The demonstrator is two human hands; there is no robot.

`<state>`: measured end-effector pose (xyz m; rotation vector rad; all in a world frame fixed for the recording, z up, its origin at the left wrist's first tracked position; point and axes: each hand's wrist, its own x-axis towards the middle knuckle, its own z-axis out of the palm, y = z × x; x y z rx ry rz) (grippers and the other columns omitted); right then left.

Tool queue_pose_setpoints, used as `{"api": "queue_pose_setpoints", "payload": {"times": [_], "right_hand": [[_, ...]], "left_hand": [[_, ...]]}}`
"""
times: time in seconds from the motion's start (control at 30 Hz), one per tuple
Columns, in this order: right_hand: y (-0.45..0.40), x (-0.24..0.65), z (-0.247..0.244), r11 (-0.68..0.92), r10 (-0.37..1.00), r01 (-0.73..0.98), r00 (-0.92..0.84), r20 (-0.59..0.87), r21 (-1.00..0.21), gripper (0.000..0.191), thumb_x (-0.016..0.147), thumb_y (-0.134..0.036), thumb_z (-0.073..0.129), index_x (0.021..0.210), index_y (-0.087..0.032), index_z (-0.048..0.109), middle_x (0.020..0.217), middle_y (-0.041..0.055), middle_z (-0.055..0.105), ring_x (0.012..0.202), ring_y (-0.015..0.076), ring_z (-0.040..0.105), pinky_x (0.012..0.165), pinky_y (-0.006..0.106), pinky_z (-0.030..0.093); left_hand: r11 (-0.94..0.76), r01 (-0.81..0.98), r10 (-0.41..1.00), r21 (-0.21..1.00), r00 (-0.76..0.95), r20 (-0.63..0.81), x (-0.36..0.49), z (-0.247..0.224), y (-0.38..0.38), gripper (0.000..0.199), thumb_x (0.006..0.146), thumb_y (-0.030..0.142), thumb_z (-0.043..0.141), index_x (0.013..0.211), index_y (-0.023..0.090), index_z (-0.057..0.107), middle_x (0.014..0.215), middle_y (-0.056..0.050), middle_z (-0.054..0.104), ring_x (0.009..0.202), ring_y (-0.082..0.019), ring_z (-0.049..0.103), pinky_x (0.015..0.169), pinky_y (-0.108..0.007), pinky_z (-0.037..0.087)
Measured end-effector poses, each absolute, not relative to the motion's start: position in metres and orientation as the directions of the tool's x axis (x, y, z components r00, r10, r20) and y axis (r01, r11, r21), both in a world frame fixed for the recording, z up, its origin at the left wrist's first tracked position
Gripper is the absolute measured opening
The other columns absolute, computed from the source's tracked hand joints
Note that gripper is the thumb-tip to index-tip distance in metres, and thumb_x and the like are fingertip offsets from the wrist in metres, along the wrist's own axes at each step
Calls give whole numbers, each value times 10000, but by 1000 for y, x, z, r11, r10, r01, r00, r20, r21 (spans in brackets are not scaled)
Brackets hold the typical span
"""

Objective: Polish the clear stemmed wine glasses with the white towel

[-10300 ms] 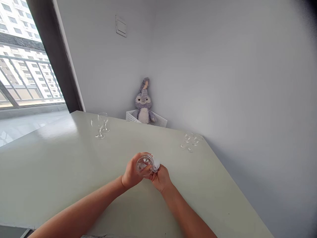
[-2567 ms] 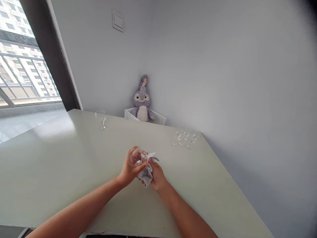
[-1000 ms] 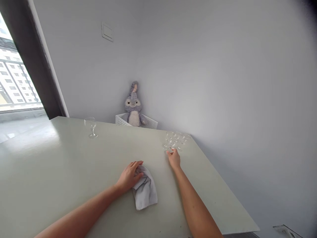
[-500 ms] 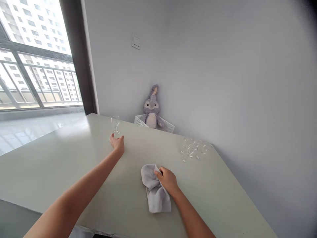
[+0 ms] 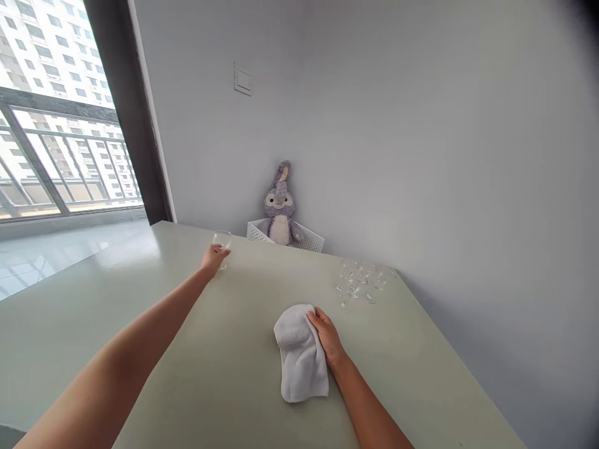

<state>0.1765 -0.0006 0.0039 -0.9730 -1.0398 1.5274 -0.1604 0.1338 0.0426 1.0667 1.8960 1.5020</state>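
Note:
At the far left of the table, my left hand [image 5: 214, 258] has its fingers closed around a clear stemmed glass [image 5: 223, 238]. The bowl shows above the fingers, and part of the stem is hidden by them. Nearer to me, my right hand [image 5: 327, 335] grips a light grey cloth [image 5: 300, 352] by its right edge. The cloth hangs loosely folded, its lower end towards the table's front. Whether it touches the tabletop I cannot tell.
Several clear glasses [image 5: 359, 279] stand grouped at the right back of the pale table [image 5: 224, 362]. Behind the far edge, a plush rabbit [image 5: 281, 215] sits in a white perforated basket [image 5: 314, 240]. Walls border the back and right; a window [image 5: 60, 137] is at the left.
My left hand has reached the stemmed glass and closed on it. My right hand has shifted slightly right with the cloth, which now hangs more spread out. The camera view has moved a little.

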Motion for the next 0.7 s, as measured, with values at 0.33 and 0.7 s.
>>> {"api": "queue_pose_setpoints", "payload": {"times": [0.33,0.7], "right_hand": [[-24,180,34,54,989,-426,148,-10,-903,227,728,-402,600,820,-216,509,740,-16,520,647,125,496,578,236,425],[-57,163,51,117,911,-38,-394,122,-992,452,818,-411,493,1225,-223,435,651,-15,519,542,127,505,524,256,441]], "left_hand": [[-72,522,991,850,-56,118,-34,33,39,231,713,324,513,912,215,468,797,8,585,674,-128,536,602,-237,383],[-467,830,843,304,315,437,-9,32,-12,313,813,183,381,1124,191,414,857,-69,620,813,-209,566,777,-350,352]]}}
